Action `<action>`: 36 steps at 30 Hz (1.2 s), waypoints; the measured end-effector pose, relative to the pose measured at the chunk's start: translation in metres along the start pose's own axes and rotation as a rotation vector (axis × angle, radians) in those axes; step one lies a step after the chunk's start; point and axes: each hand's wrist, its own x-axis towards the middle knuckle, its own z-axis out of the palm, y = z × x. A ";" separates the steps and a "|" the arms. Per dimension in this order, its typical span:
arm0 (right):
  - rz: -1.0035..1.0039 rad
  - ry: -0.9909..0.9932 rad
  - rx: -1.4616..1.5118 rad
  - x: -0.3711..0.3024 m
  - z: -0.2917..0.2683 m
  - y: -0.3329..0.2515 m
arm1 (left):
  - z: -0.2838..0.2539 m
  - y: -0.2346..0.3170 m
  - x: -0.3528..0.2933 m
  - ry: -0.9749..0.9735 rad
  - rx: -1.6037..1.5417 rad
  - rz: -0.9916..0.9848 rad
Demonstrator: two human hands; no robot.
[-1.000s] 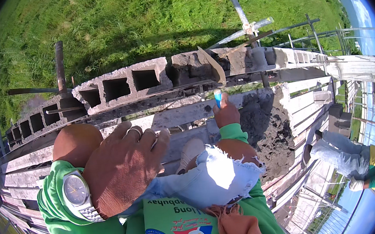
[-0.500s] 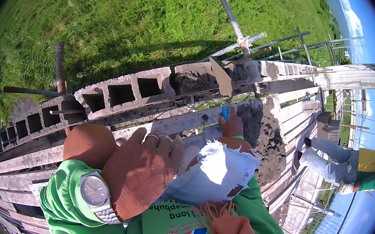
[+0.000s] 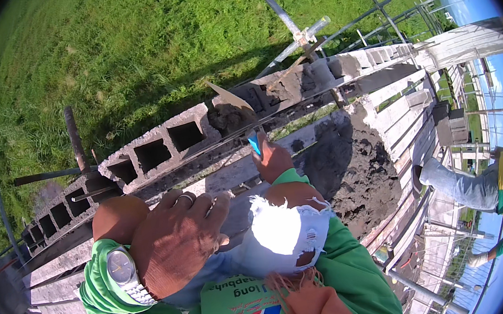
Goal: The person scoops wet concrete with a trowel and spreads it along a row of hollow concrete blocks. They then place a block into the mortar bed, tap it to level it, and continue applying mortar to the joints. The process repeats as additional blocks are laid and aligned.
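My right hand [image 3: 273, 159] is closed around the blue handle of a trowel [image 3: 230, 101]. The pointed blade reaches over the top of the block wall [image 3: 203, 139], beside a hollow concrete block [image 3: 155, 147] with open cells. Grey mortar [image 3: 226, 118] fills the gap at the blade; whether the blade touches it I cannot tell. My left hand [image 3: 180, 241], with a ring and a wristwatch [image 3: 121, 266], rests near my bare knee [image 3: 119, 215], fingers loosely spread and holding nothing. Ripped jeans [image 3: 284, 230] cover part of my other knee.
A large heap of wet mortar [image 3: 357, 173] lies on the planks [image 3: 403, 110] to my right. Scaffold pipes [image 3: 279, 10] rise beyond the wall, with grass [image 3: 148, 45] below. At the far right another person [image 3: 468, 180] stands near stacked blocks [image 3: 450, 124].
My right hand and the trowel have moved left along the wall, nearer the hollow block. The view has tilted, and my left hand stays near my knee.
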 end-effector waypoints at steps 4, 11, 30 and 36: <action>0.035 0.047 0.152 -0.024 -0.018 0.019 | -0.007 0.001 0.006 -0.063 -0.004 -0.027; 0.667 0.309 1.130 -0.244 0.030 0.142 | -0.009 -0.001 0.032 -0.217 0.025 -0.164; 0.640 0.622 2.360 -0.227 0.108 0.238 | 0.017 0.001 0.085 -0.264 0.010 -0.035; 0.640 0.649 2.256 -0.243 0.105 0.241 | 0.022 -0.014 0.106 -0.324 -0.079 -0.103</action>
